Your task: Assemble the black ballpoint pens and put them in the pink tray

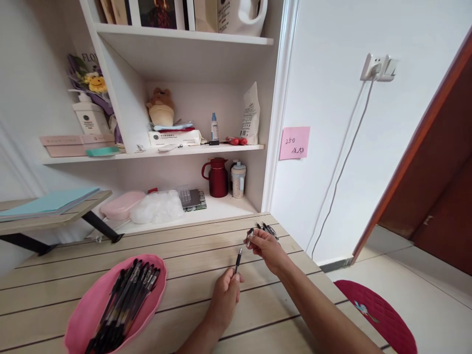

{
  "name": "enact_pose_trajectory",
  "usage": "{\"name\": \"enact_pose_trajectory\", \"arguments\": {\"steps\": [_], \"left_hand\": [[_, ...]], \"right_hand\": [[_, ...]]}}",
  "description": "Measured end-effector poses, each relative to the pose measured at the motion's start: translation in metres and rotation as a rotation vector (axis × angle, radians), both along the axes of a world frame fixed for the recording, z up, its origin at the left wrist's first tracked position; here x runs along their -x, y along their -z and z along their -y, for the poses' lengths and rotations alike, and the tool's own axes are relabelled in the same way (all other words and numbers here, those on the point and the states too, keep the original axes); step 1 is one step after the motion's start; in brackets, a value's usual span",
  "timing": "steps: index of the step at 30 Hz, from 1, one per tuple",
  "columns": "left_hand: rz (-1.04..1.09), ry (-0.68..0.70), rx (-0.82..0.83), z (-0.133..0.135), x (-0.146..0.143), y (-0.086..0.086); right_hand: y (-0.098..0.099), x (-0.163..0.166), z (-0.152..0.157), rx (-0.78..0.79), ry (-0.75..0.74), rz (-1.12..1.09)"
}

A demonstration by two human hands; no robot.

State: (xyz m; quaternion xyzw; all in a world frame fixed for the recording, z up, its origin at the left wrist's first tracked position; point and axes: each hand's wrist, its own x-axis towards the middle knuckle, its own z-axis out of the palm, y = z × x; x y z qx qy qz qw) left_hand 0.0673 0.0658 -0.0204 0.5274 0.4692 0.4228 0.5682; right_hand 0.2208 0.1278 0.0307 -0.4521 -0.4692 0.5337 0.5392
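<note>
My left hand point(226, 295) is closed round the lower part of a pen point(238, 259), whose dark grip and pointed tip stick up out of the fist. Just above and to the right, my right hand point(263, 247) pinches a clear pen cap point(250, 237) with a dark clip, apart from the pen's tip. Behind the right hand lie several black pens point(271, 229) on the table, partly hidden by it. A pink scalloped tray point(81, 309) at the left holds many capped black pens point(127, 300) lying lengthwise.
The wood-plank table point(191, 241) meets white shelves at the back, with a red jug point(218, 178), a cup point(238, 180) and a cotton-like bundle point(158, 206). A small raised stand point(88, 201) is at the left. A red stool seat point(383, 314) stands at the right.
</note>
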Motion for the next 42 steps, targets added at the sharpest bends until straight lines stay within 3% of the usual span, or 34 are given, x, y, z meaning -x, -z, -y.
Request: {"name": "enact_pose_trajectory", "arguments": {"steps": [3,7,24,42], "left_hand": [[-0.008,0.006,-0.002,0.001,0.000,0.000],[0.000,0.011,-0.004,0.002,0.000,-0.001],[0.030,0.015,0.001,-0.001,-0.001,0.000],[0.000,0.017,-0.020,-0.001,0.000,0.002]], "right_hand": [[-0.004,0.005,0.005,-0.039,0.027,-0.142],[-0.009,0.011,0.010,-0.083,0.011,-0.148],[-0.004,0.024,0.022,-0.053,-0.219,0.171],[0.007,0.034,0.021,-0.086,-0.135,0.126]]}}
